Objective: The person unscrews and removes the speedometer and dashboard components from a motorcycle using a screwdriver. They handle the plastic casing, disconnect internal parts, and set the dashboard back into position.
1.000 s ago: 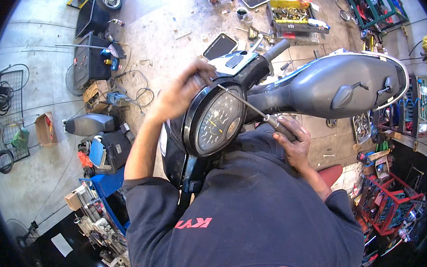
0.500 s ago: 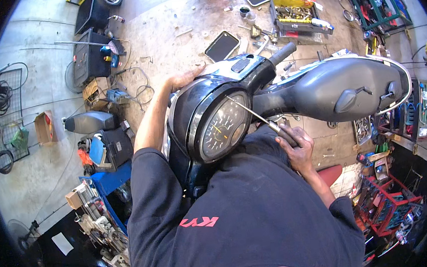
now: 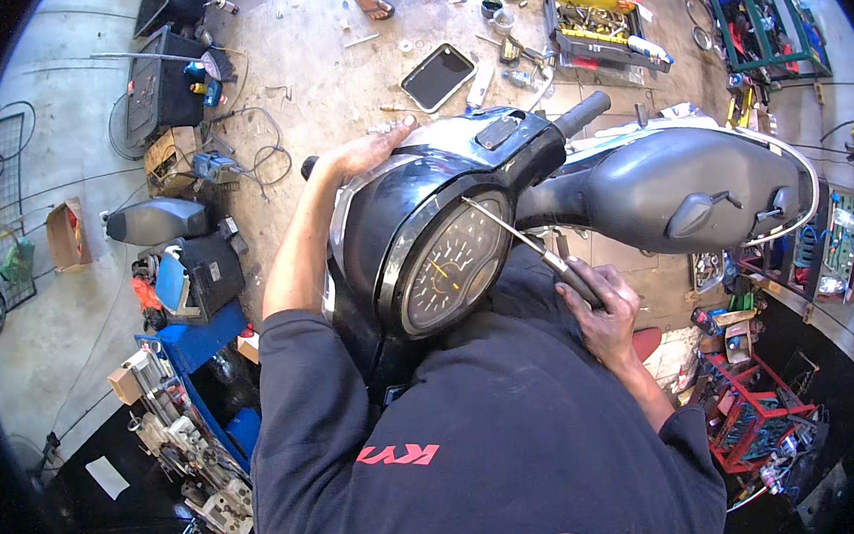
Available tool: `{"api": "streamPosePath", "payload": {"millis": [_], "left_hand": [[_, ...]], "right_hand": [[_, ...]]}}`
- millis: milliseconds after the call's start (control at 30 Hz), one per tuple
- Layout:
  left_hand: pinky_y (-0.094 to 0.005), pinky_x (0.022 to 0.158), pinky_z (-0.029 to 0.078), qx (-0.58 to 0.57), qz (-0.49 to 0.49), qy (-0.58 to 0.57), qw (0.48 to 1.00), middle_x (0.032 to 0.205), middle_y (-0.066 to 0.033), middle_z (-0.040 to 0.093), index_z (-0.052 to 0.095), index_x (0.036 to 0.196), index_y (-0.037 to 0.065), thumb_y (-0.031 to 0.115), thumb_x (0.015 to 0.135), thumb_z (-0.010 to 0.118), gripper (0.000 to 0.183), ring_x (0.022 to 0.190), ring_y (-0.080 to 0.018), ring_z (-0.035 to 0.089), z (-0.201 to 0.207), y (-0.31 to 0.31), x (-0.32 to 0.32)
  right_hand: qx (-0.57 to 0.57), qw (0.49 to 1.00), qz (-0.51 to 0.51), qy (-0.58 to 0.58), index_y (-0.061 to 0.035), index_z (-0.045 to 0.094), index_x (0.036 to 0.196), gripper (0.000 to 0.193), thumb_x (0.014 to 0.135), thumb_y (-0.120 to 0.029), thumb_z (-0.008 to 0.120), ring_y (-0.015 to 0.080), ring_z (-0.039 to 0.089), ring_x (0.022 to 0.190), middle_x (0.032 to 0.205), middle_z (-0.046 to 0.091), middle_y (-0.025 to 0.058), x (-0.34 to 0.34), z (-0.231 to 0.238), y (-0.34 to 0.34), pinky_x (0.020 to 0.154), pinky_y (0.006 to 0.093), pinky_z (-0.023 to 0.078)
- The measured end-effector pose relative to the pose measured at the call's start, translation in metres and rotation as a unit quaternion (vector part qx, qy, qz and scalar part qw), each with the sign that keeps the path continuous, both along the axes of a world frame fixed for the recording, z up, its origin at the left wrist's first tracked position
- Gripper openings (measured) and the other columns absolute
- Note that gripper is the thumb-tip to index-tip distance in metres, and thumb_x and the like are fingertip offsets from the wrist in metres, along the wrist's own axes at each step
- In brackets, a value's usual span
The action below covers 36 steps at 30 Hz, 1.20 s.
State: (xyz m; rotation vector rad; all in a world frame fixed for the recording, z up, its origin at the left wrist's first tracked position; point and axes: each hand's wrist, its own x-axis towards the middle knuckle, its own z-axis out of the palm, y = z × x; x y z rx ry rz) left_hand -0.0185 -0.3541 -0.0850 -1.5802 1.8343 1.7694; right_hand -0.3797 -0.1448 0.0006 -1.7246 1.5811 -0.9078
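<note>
In front of my body stands a scooter with a black front cowl (image 3: 367, 206) and a round instrument cluster (image 3: 455, 270) with pale markings and a yellow needle. Across the far side of the cowl lies my left hand (image 3: 366, 153), its fingers stretched out on the surface. A screwdriver (image 3: 550, 255) with a dark handle and a long metal shaft is gripped in my right hand (image 3: 603, 313). Its tip is at the upper rim of the cluster; whether it is wedged into the seam I cannot tell. The scooter's grey seat (image 3: 682, 187) extends to the right.
Beyond the scooter, a black tray (image 3: 439, 77) and a yellow-black toolbox (image 3: 593, 23) full of parts lie on the floor. Another person's foot (image 3: 376, 7) stands at the far edge. Left are a detached seat (image 3: 158, 221) and a blue workbench (image 3: 187, 341); right, a red rack (image 3: 759, 411).
The whole view has shifted slightly, bringing another person's foot and lower leg into sight. My right hand and the screwdriver sit a little lower and further right; the tip stays at the cluster's rim.
</note>
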Motion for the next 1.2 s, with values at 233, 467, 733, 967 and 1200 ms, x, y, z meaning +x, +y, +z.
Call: {"api": "streamPosePath", "payload": {"millis": [233, 467, 733, 967, 1200], "left_hand": [[-0.0308, 0.119, 0.016, -0.060, -0.070, 0.000, 0.996, 0.157, -0.0147, 0.026, 0.026, 0.149, -0.001, 0.047, 0.105, 0.019, 0.066, 0.144, -0.0250, 0.027, -0.017, -0.001, 0.009], [-0.0320, 0.119, 0.019, -0.025, -0.050, -0.037, 0.998, 0.154, -0.0171, 0.031, 0.029, 0.148, -0.001, 0.044, 0.106, 0.021, 0.062, 0.142, -0.0264, 0.031, -0.007, -0.003, 0.006], [-0.0309, 0.116, 0.022, 0.016, 0.005, 0.024, 1.000, 0.150, -0.0167, 0.039, 0.035, 0.145, -0.003, 0.046, 0.106, 0.023, 0.063, 0.137, -0.0244, 0.037, -0.012, -0.002, 0.004], [-0.0306, 0.119, 0.017, -0.003, -0.056, -0.052, 0.997, 0.157, -0.0152, 0.027, 0.024, 0.150, 0.000, 0.038, 0.106, 0.022, 0.058, 0.143, -0.0242, 0.029, -0.018, -0.001, 0.010], [-0.0304, 0.118, 0.019, 0.021, -0.025, -0.051, 0.998, 0.156, -0.0140, 0.028, 0.027, 0.150, 0.001, 0.042, 0.106, 0.023, 0.060, 0.143, -0.0238, 0.030, 0.000, -0.003, 0.001]], "right_hand": [[-0.058, 0.993, 0.033, 0.100, -0.0131, 0.070, 0.116, 0.048, 0.070, -0.011, 0.084, 0.0187, 0.058, 0.060, 0.076, 0.060, 0.0080, -0.001, 0.006, 0.000, 0.053, 0.0319, 0.048], [-0.119, 0.973, 0.077, 0.180, -0.0174, 0.070, 0.116, 0.053, 0.066, -0.015, 0.086, 0.0186, 0.059, 0.062, 0.080, 0.058, 0.0057, -0.006, 0.008, 0.002, 0.051, 0.0314, 0.047], [-0.107, 0.974, 0.070, 0.189, -0.0177, 0.070, 0.117, 0.052, 0.067, -0.017, 0.085, 0.0193, 0.058, 0.063, 0.082, 0.059, 0.0074, -0.011, -0.004, 0.002, 0.051, 0.0317, 0.047], [-0.104, 0.971, 0.088, 0.196, -0.0191, 0.071, 0.116, 0.052, 0.066, -0.019, 0.086, 0.0189, 0.058, 0.063, 0.082, 0.059, 0.0070, -0.013, -0.004, 0.004, 0.052, 0.0317, 0.047], [-0.116, 0.970, 0.087, 0.195, -0.0192, 0.071, 0.116, 0.052, 0.066, -0.018, 0.086, 0.0186, 0.057, 0.063, 0.081, 0.059, 0.0056, -0.013, -0.002, 0.001, 0.052, 0.0310, 0.047]]}}
